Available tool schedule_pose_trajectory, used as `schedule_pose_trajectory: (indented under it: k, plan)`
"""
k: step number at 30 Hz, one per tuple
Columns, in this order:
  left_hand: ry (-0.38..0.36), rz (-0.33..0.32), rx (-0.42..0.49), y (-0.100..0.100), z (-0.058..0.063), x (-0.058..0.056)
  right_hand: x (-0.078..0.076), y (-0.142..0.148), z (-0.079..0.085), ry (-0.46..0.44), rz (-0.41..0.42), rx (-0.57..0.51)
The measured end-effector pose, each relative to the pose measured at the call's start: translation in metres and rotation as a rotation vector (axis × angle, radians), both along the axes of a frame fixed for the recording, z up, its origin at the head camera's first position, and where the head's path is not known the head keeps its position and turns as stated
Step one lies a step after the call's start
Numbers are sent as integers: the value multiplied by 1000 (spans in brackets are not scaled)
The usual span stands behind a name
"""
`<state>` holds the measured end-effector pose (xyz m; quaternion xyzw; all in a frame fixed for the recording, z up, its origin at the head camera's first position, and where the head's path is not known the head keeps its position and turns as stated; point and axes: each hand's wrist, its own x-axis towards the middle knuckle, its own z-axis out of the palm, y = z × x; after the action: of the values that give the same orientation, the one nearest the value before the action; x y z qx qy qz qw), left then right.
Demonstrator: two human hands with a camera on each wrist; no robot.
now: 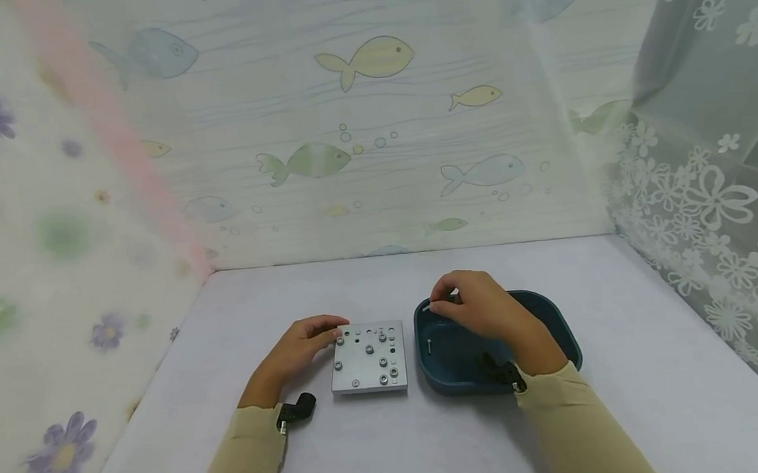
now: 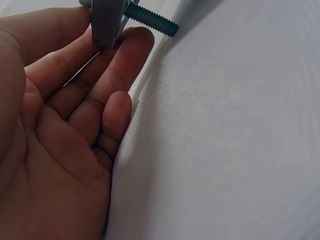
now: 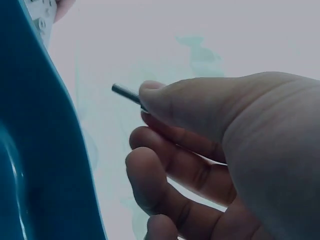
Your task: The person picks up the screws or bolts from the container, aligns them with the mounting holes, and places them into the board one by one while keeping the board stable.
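Observation:
My left hand (image 1: 297, 348) grips the upper left corner of a silver metal plate (image 1: 357, 369), which has holes and several socket-head screws. In the left wrist view the thumb and fingers hold the plate (image 2: 106, 22) edge-on, and a threaded screw (image 2: 154, 21) sticks out beneath it. Over the far left corner of a dark blue bin (image 1: 454, 351), my right hand (image 1: 484, 313) pinches a small screw. The right wrist view shows that screw's shank (image 3: 126, 94) between thumb and index finger; its other end is hidden. Another screw (image 1: 429, 347) is inside the bin.
The white table (image 1: 340, 449) carries the plate, with the bin to its right. A fish-print curtain (image 1: 376, 193) hangs behind, with a flowered sheet (image 1: 102, 282) at the left and a sheer flowered curtain (image 1: 712, 245) at the right. Each wrist wears a small black camera.

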<state>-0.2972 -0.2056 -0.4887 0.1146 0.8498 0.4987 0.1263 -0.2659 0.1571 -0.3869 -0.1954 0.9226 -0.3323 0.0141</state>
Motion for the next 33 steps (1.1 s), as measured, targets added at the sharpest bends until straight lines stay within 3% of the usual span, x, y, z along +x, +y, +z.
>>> schedule_pose_trajectory:
  k: [23, 33]
  plan:
    - [-22, -45, 18, -1, 1, 2, 8, -32, -8, 10, -11, -21]
    - [6, -58, -5, 1, 4, 2, 10, -43, -13, 10, 2, 8]
